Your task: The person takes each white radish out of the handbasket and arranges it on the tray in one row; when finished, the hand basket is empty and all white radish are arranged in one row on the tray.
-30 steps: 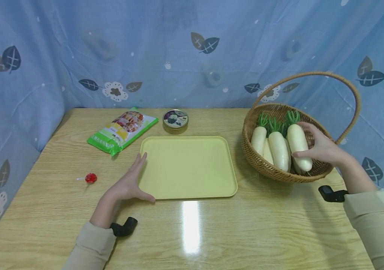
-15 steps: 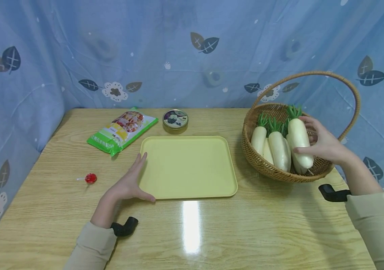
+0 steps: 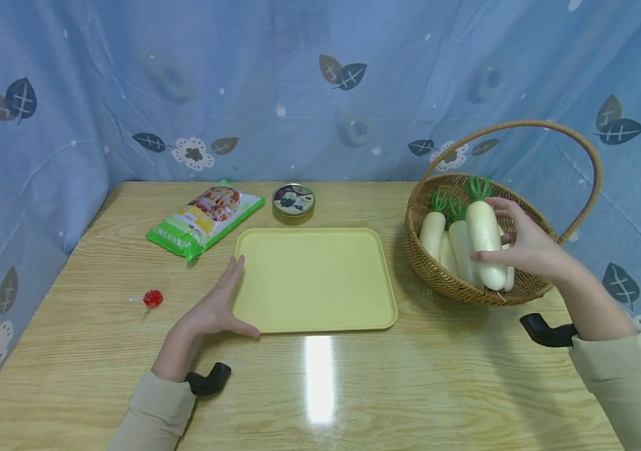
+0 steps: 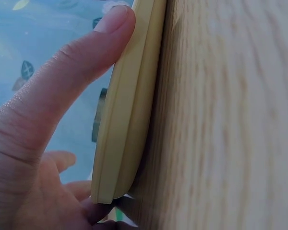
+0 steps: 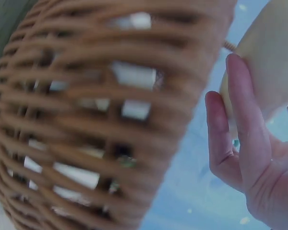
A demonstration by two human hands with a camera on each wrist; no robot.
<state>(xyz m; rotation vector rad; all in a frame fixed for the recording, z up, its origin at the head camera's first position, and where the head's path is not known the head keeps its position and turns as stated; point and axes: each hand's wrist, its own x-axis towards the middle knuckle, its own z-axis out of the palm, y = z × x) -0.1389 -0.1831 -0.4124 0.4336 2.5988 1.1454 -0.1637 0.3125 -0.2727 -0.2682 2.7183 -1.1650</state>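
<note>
Held in my right hand is a plump white radish with green leaf stubs, raised over the wicker basket at the right. Its thumb and fingers lie on opposite sides of the radish; in the right wrist view the radish shows above the basket's woven wall. More white radishes lie in the basket, partly covered by the held one. My left hand spreads at the near left corner of a pale yellow tray, the thumb straight against its rim.
A tall handle arches over the basket. Behind the tray sits a round tin, with a green-edged food bag to its left. A red lollipop lies on the wooden table. A blue curtain closes off the back.
My right hand has lifted the radish from among the others and brought it a little left, over its neighbours. The left hand and the tray stay where they were.
</note>
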